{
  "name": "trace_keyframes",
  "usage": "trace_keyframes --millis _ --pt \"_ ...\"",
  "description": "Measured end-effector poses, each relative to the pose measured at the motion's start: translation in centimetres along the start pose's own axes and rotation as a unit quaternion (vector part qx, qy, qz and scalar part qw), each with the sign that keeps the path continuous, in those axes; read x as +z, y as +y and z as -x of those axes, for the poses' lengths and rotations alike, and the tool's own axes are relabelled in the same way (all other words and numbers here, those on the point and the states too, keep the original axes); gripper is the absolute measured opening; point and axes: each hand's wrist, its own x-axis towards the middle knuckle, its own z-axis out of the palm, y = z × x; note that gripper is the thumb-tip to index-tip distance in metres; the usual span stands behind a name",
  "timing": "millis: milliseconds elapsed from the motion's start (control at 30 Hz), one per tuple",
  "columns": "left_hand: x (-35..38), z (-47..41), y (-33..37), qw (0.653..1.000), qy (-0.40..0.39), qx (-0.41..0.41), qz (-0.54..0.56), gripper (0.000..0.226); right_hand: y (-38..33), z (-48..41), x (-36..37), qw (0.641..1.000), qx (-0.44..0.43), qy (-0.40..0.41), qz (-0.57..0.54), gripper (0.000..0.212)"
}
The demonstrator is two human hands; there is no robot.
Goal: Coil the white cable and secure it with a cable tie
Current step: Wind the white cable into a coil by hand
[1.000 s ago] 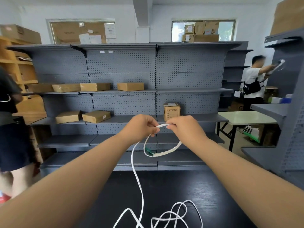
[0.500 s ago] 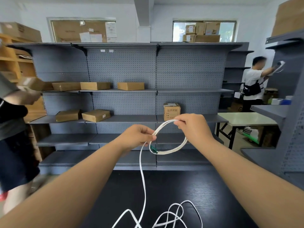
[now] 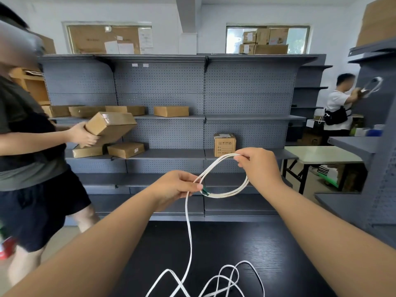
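Stockroom — pegboard shelving (image 3: 160, 82), cardboard boxes (image 3: 171, 111)

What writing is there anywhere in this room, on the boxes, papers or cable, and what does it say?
Nothing here is legible enough to quote.
small upright box on the shelf: printed label with symbols, too small to read.
papers on the board: blurred, unreadable.
stacked boxes in the window: labels too small.
white cable: no writing visible.

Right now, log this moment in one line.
coiling | left hand pinches white cable | right hand holds loop top | slack on black table
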Motion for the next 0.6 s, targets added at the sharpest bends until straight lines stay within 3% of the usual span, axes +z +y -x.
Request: trace_keyframes --millis 167,300,600 --pt "0.5 -0.3 -0.3 0.997 0.063 0.017 -0.045 0.009 0.0 0.1 0.3 0.999 0.02 0.011 -0.023 0.018" --pt "1.1 -0.7 -0.8 0.989 0.142 0.053 -0.002 0.005 0.1 0.0 0.6 0.995 0.046 0.041 -0.076 0.017" --pt "2.4 -1.6 0.0 0.937 0.329 0.118 0.026 0.009 0.0 0.7 2.3 0.959 0.145 0.073 -0.232 0.019"
